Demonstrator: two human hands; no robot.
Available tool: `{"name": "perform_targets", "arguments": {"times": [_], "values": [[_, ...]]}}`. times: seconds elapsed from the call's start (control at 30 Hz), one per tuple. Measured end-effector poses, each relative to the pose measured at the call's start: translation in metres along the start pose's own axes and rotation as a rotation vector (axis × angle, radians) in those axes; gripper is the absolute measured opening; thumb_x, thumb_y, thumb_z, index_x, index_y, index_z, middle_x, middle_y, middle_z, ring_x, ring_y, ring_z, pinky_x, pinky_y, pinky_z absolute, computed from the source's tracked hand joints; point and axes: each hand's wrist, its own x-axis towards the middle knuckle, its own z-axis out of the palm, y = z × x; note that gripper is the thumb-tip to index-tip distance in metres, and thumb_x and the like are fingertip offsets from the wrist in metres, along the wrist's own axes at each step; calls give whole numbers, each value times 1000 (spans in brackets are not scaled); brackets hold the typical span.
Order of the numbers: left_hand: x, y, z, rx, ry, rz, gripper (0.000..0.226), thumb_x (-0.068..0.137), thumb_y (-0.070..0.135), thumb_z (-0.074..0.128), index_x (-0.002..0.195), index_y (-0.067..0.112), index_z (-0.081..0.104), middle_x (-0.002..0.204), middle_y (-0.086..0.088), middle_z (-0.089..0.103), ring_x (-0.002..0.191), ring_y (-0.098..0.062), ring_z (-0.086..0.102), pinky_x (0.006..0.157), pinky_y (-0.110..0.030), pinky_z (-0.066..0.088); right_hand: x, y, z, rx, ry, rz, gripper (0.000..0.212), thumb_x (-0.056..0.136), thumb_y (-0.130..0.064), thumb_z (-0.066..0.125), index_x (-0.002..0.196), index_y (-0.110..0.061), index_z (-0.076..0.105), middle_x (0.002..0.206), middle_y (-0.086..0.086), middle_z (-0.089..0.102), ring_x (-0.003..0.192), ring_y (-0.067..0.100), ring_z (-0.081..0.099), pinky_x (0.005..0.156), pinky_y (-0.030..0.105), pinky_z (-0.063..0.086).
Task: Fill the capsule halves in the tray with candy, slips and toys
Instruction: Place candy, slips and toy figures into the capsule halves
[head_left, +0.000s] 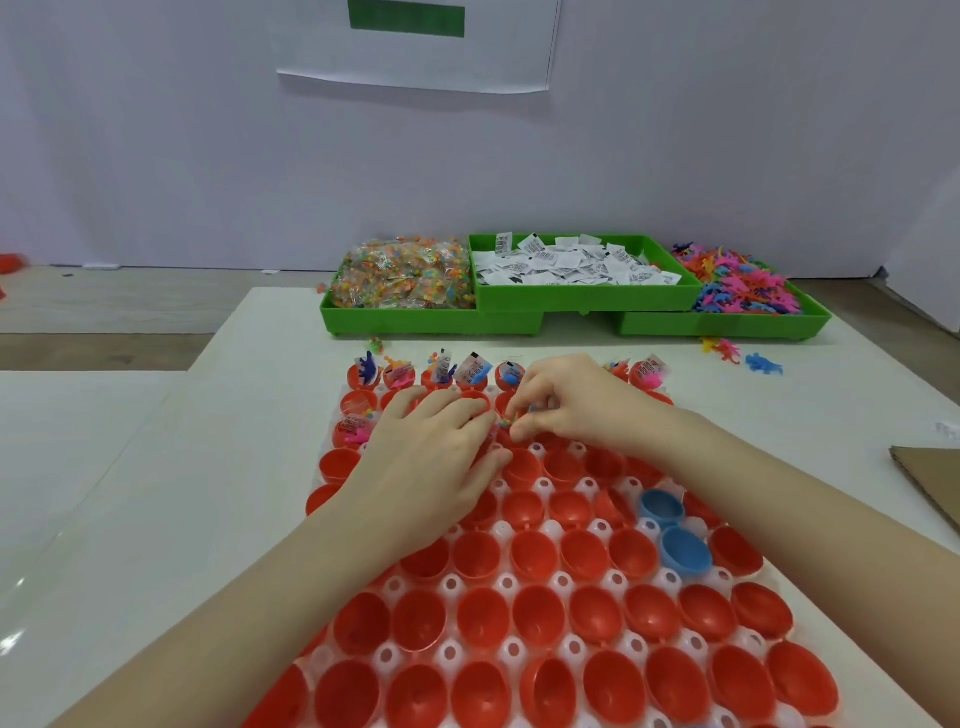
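Candy (503, 423) sits pinched in your right hand (566, 400) fingers, curled tight on it, directly above an open red capsule half (511, 410) in the tray's (556, 582) second row. Your left hand (436, 452) lies flat alongside, fingers relaxed and touching the neighbouring halves (holding nothing), so the drop is straight down.

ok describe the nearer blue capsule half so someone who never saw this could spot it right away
Start at the white tray of open capsule halves on the table in front of the person. On its right side, near the right forearm, two blue cups sit next to each other among red ones. The nearer blue capsule half is the lower one, tipped toward the camera, while the farther blue capsule half sits behind it.
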Motion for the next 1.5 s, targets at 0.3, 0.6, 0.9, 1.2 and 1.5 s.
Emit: {"name": "perform_targets", "arguments": {"times": [0.3,0.6,0.9,1.2,1.5], "values": [[0,-1,5,-53,-47,-8,42,85,39,46,107,12,70,113,-1,68,108,-21,61,95,-40,42,3,-2,-6,-145,-45,-12,23,83,-3,64,104,-9,71,90,2,67,80,7,53,71,17,38],[4,-9,9,-3,-1,132,48,87,35,32,90,10,73,101,1,67,98,-19,63,94,-39,39,-7,-14,-2,-694,1,-304,27,84,1,41,104,-11,54,106,4,52,102,22,48,75,35,41],[14,-16,1,37,-19,217,53,87,40,26,85,17,74,103,2,63,101,-19,59,96,-36,26,-6,-10,2,-388,42,-169,16,81,1,50,90,-7,60,97,5,56,93,22,51,63,24,30],[17,-25,3,-332,138,69,40,80,46,45,96,24,74,103,12,69,107,-7,56,89,-22,22,-4,-20,6,-624,-1,-249,22,86,-2,46,99,-10,61,95,3,53,95,21,50,66,28,32],[64,-65,-1,-491,438,-202,33,86,34,54,74,8,71,72,3,63,73,-21,58,75,-34,40,-11,-4,-24,-69,134,20,25,75,-38,72,97,-25,71,82,-10,67,71,6,56,70,29,49]]}}
